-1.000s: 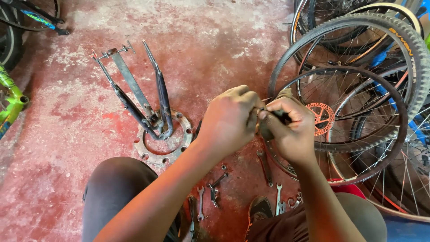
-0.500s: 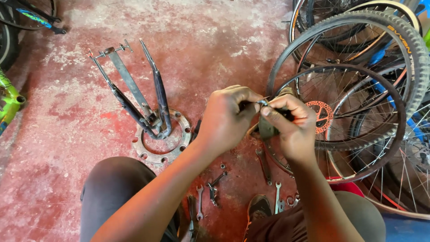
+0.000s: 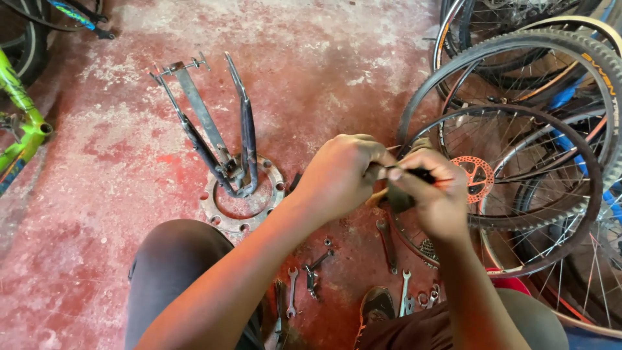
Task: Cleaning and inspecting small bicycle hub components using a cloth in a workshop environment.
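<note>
Sitting low over a worn red concrete floor (image 3: 116,214), knees (image 3: 175,259) in the bottom of view. Largest nearby: stack of bicycle wheels (image 3: 557,84) at right, some tyred, some bare rims, leaning and overlapping. Nearest of them a bare spoked wheel (image 3: 518,194) with an orange-red disc rotor (image 3: 478,174) at its hub, lying just beyond the hands. Green bike frame (image 3: 19,123) at the left edge. Mid-floor: a forked metal stand (image 3: 220,136) rising from a round flange plate (image 3: 243,207) with bolt holes. Small spanners (image 3: 295,291) and loose bits scattered between the legs (more by the shoe (image 3: 376,308)).

Working both hands together in front of the bare wheel. Left hand (image 3: 340,175) curled tight, fingers pinched on one end of a small dark part (image 3: 400,194); right hand (image 3: 437,198) also closed, gripping a thin black-handled tool (image 3: 414,174) against that same part. Part held up off the floor, between the two hands, just left of the rotor; exact kind too hidden to tell.

Progress, as a judgement: mid-job. Wheel stripped of tyre and off any bike, tools laid out, part out and in hand — so dismantling looks done. Part itself not yet back on the wheel; fitting and reassembly all left.
</note>
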